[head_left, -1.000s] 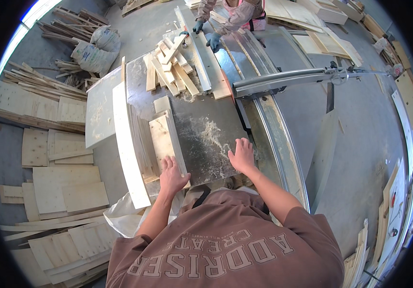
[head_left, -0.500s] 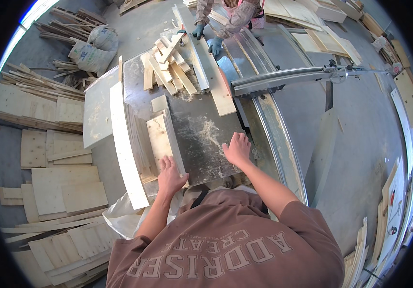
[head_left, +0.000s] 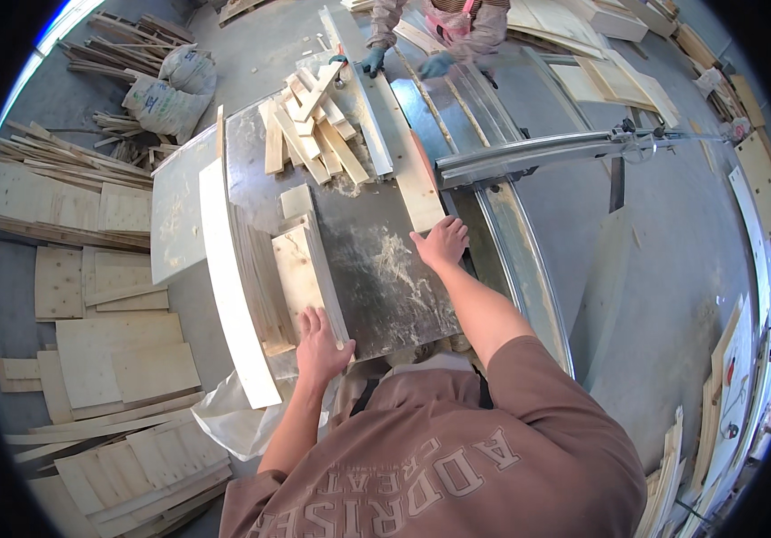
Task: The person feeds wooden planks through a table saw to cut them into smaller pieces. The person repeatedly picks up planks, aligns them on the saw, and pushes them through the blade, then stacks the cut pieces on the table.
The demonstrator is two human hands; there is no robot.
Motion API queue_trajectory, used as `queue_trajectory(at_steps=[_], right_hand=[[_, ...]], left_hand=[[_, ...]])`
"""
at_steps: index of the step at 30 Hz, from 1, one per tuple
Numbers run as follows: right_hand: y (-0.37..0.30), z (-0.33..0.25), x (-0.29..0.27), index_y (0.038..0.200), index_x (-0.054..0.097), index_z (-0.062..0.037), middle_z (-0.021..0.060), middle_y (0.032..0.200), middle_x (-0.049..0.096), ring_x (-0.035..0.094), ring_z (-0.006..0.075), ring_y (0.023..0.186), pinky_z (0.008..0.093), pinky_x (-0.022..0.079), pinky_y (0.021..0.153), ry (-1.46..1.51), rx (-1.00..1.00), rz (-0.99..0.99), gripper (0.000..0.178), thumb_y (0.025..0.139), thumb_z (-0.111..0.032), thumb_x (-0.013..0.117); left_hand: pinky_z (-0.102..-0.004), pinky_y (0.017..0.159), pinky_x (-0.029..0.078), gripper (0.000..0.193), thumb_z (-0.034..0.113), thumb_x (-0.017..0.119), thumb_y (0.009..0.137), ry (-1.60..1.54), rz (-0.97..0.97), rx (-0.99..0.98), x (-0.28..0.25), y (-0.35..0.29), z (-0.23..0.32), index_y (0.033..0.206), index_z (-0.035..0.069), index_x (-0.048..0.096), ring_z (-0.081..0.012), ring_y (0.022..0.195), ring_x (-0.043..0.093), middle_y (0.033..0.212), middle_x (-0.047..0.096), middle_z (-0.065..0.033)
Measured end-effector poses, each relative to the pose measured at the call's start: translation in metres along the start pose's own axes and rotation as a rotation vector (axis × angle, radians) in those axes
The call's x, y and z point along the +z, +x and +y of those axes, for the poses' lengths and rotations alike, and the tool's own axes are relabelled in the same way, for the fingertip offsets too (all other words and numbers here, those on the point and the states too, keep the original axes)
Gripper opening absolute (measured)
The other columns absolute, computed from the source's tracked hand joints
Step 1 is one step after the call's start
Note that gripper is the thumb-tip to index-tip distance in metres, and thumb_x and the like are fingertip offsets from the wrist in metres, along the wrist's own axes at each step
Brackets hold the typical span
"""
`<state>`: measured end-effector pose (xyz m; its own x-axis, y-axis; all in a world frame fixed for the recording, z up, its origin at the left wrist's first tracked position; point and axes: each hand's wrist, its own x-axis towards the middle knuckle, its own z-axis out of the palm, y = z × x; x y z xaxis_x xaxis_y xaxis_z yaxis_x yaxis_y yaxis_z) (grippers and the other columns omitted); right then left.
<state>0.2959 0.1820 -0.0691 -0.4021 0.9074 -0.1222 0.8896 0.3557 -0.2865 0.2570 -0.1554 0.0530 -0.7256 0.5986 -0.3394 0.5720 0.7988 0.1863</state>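
My left hand (head_left: 319, 348) lies on the near end of a stack of pale wooden boards (head_left: 299, 273), fingers stretched over the top and thumb out at the right edge. At the near end of a long wooden board (head_left: 418, 193), my right hand (head_left: 444, 242) is closed around the corner; its fingertips are partly hidden. This board lies beside a metal fence (head_left: 370, 117) on the dark saw table (head_left: 363, 269). Across the table a co-worker's gloved left hand (head_left: 436, 65) is over the sliding side, and the gloved right hand (head_left: 374, 61) is by the board's far end.
A loose pile of short wooden strips (head_left: 313, 125) sits left of the fence. A metal crossbar (head_left: 529, 154) reaches right over the sliding rail (head_left: 529, 260). A long white board (head_left: 233, 287) stands along the table's left side. Plywood sheets (head_left: 103, 359) lie on the floor at left.
My right hand has moved forward to the long board's near end, which has come slightly nearer me. A co-worker's gloved hand has shifted right, off the board. My left hand stays on the stack.
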Motion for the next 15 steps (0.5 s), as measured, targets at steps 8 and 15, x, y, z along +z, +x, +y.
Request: queue_trajectory(at_steps=[8, 15], right_hand=[[0.021, -0.007, 0.006, 0.135, 0.063, 0.0036, 0.0164, 0.133, 0.063, 0.055, 0.0313, 0.13, 0.0458, 0.041, 0.113, -0.08, -0.003, -0.056, 0.093, 0.08, -0.067, 0.085], [0.003, 0.013, -0.005, 0.133, 0.063, 0.0047, 0.0193, 0.136, 0.065, 0.056, 0.0333, 0.132, 0.0467, 0.039, 0.114, -0.096, -0.037, -0.144, 0.094, 0.076, -0.066, 0.086]], left_hand=[[-0.0483, 0.123, 0.046, 0.105, 0.04, 0.081, 0.086, -0.009, -0.008, -0.006, -0.001, 0.0, -0.002, 0.165, -0.01, 0.033, -0.0483, 0.163, 0.028, 0.172, 0.03, -0.037], [-0.0485, 0.123, 0.046, 0.107, 0.041, 0.081, 0.085, -0.004, -0.035, -0.005, -0.004, 0.0, -0.002, 0.165, -0.01, 0.032, -0.0494, 0.163, 0.027, 0.172, 0.029, -0.0366]])
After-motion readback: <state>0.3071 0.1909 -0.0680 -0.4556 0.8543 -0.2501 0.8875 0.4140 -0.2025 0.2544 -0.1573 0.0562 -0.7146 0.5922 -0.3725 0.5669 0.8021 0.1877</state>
